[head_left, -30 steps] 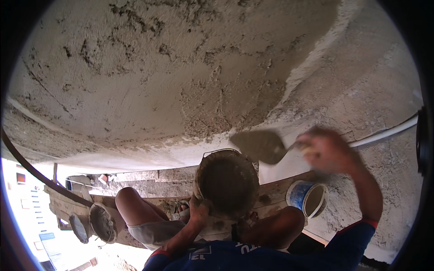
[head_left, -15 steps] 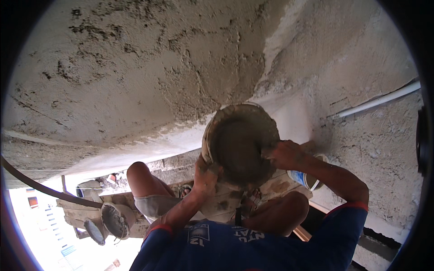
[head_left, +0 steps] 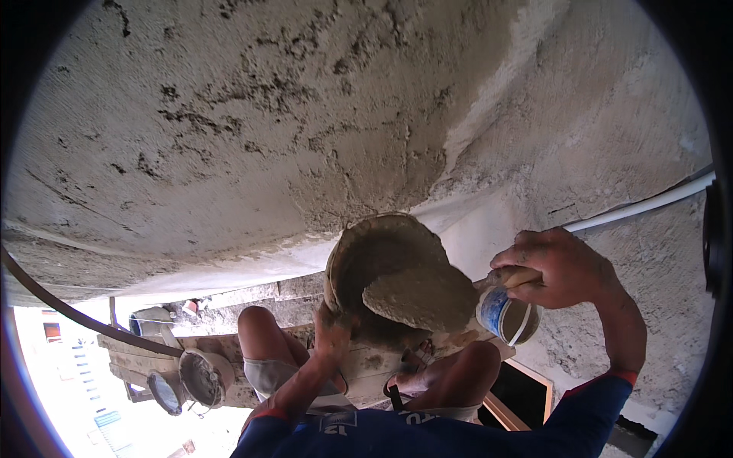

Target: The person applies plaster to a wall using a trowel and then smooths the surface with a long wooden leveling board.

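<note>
Biggest thing by far from where I stand: the rough plastered wall (head_left: 305, 114), filling 9 thru 3 o'clock across the top. Below it, at 6, a plank platform (head_left: 366, 370) w/ the person's bare knees either side. Mid-view is the mortar bucket (head_left: 343, 248), mouth tipped up into view; reckoning from it, a blue-and-white pail (head_left: 492, 311) sits nr 4 o'clock and a grubby bucket (head_left: 205, 375) nr 8. Next, the trowel (head_left: 420, 296), blade coated w/ wet mortar, lying over the bucket's mouth and out past its 4 o'clock edge. Risks, I'd say: mortar could slop off if the blade tilts, esp. b/c that outer part isn't over the bucket; bucket might roll or dip too, since I see just one hand on it, off-centre. As for fingers: R hand (head_left: 561, 267), at 3 o'clock, is wrapped round the wooden handle, so the blade's out at 9 o'clock from those knuckles, clear of them. L hand (head_left: 334, 332) clasps the bucket's side at approx 8 o'clock, w/ the bucket up and right of it; can't tell where its hidden fingertips sit.
</note>
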A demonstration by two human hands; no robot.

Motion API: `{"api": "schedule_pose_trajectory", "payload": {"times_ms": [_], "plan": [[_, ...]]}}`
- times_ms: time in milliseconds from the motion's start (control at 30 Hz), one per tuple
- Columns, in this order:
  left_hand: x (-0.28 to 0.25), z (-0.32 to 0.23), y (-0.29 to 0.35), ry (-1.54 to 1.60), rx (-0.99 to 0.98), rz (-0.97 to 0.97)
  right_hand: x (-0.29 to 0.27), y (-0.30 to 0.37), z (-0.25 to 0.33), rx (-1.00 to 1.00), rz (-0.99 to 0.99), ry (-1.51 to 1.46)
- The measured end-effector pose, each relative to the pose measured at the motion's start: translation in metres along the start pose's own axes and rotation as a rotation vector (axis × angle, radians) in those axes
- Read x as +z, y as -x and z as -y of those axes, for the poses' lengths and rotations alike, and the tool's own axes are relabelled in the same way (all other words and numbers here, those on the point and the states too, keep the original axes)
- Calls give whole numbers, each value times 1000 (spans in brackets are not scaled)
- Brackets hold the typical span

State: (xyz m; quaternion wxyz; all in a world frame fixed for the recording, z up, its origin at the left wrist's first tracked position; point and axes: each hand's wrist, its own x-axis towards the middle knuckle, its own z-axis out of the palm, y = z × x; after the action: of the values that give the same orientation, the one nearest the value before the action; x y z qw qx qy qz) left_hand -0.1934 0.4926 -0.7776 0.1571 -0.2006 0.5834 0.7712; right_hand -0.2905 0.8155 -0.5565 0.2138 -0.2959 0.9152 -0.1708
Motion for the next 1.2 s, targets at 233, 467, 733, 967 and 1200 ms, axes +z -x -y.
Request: {"api": "schedule_pose_trajectory", "payload": {"times_ms": [233,467,733,967,1200], "plan": [[-6,12,24,77,215,59,-119,-2,-14,157,-475,-73],[22,-54,68,-42,74,29,-123,31,38,42,-205,113],[50,-124,94,199,-55,79,25,-11,57,-82,-5,817],[43,-134,97,-237,226,34,55,-14,41,-23,232,103],[20,-149,94,73,129,15,20,-26,50,-98,-35,-50]]}}
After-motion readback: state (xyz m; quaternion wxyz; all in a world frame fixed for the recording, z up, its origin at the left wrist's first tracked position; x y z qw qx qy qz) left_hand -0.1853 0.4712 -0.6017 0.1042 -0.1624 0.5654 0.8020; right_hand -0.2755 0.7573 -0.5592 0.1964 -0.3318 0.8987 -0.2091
